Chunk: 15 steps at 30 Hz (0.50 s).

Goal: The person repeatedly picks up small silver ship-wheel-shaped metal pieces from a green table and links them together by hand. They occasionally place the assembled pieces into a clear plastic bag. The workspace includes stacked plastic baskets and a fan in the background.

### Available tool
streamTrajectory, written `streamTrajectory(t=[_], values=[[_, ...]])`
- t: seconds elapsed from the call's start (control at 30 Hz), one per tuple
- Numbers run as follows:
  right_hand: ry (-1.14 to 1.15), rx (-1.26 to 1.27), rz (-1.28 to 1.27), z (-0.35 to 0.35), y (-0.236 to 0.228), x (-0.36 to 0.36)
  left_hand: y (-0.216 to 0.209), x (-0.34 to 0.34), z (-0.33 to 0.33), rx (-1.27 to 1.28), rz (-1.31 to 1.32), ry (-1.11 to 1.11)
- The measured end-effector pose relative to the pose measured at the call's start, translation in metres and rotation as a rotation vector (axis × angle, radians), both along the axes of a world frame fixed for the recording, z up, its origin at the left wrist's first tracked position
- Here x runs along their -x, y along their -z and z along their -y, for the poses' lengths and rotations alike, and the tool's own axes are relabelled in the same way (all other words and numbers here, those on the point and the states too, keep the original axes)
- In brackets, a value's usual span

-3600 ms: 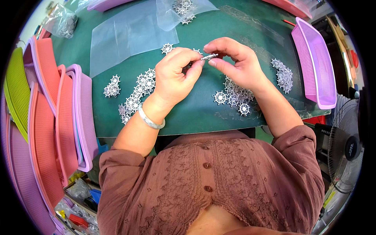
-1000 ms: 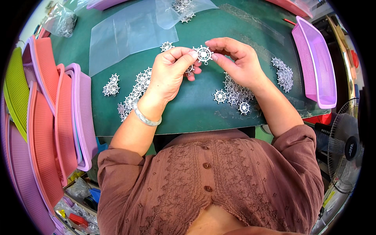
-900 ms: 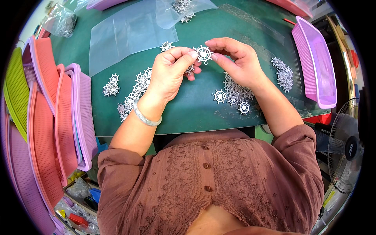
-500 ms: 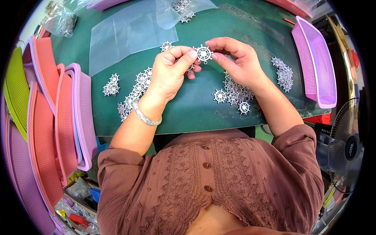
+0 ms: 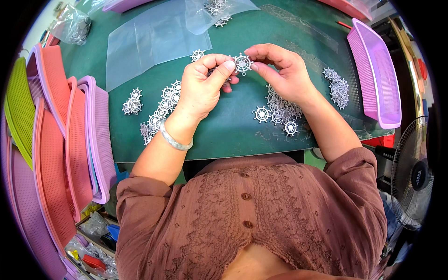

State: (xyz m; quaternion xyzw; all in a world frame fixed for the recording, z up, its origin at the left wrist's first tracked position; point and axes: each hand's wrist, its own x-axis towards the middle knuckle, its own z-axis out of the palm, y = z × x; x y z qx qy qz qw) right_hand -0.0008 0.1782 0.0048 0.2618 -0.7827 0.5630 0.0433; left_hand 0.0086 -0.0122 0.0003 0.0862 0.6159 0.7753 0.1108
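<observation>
A silver ship's-wheel charm (image 5: 242, 64) with a small loop at its lower edge is held up between my two hands. My left hand (image 5: 203, 86) is closed, its thumb and forefinger gripping the charm's left side. More grey metal shows behind that thumb, partly hidden by the fingers. My right hand (image 5: 287, 74) pinches the right edge with thumb and fingertips. Below it lies a heap of the same charms (image 5: 282, 108), and a long row of charms (image 5: 161, 109) runs beside my left wrist. One single charm (image 5: 198, 55) rests just beyond my left hand.
Smaller charm groups lie at the left (image 5: 133, 102) and right (image 5: 338, 88) of the green table (image 5: 224, 135). Clear plastic bags (image 5: 154, 42) spread across the far side. Stacked baskets (image 5: 98, 140) flank the left; a purple basket (image 5: 368, 74) and fan (image 5: 413, 175) stand right.
Almost nothing differs. Both hands keep their hold on the charm, which has shifted only very slightly. The fan's head has turned a little.
</observation>
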Motion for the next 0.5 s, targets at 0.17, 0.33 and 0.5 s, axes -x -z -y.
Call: streamTrajectory(t=[0.17,0.33,0.5], values=[[0.021,0.004,-0.067,0.0013,0.0011,0.0002,0.0022,0.0021,0.0003,-0.024,0.006,-0.005],[0.026,0.003,-0.112,0.0029,-0.001,-0.0005,0.0011,0.0033,0.001,-0.04,0.067,0.012],[0.022,-0.005,-0.146,0.0034,-0.0028,-0.0013,0.0017,0.0037,0.0017,-0.047,0.088,0.03]])
